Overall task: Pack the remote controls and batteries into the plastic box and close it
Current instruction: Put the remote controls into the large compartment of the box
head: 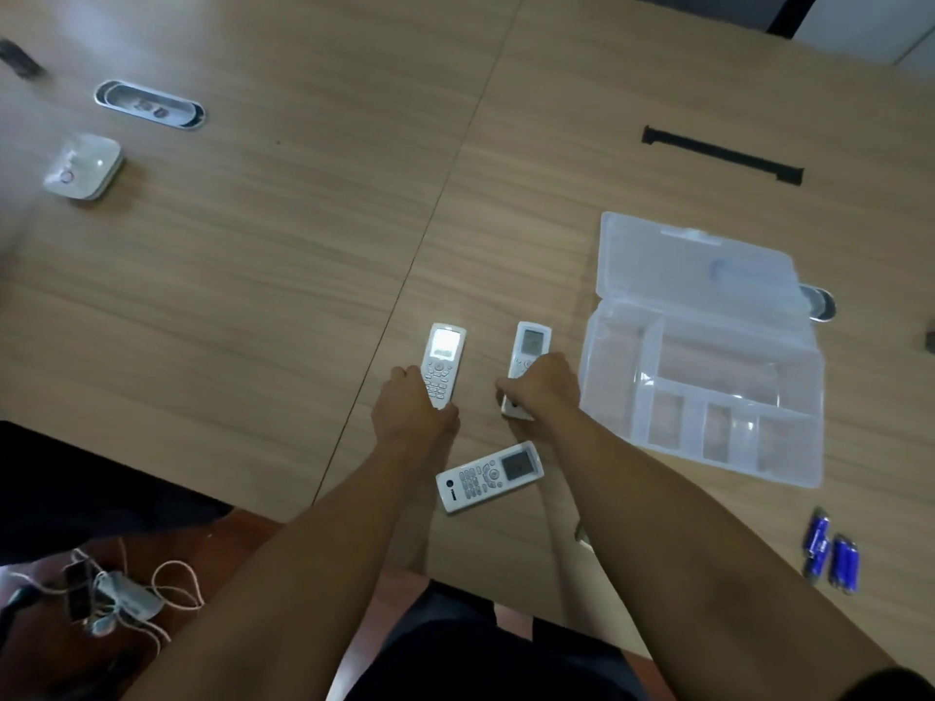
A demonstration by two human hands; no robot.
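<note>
Head view | left hand (410,412) grips upright remote (442,364) | right hand (544,389) grips second remote (526,354), screens pointing away

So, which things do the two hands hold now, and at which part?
The left hand grips the lit remote at its lower end; the right hand grips the second remote at its lower half.
</note>
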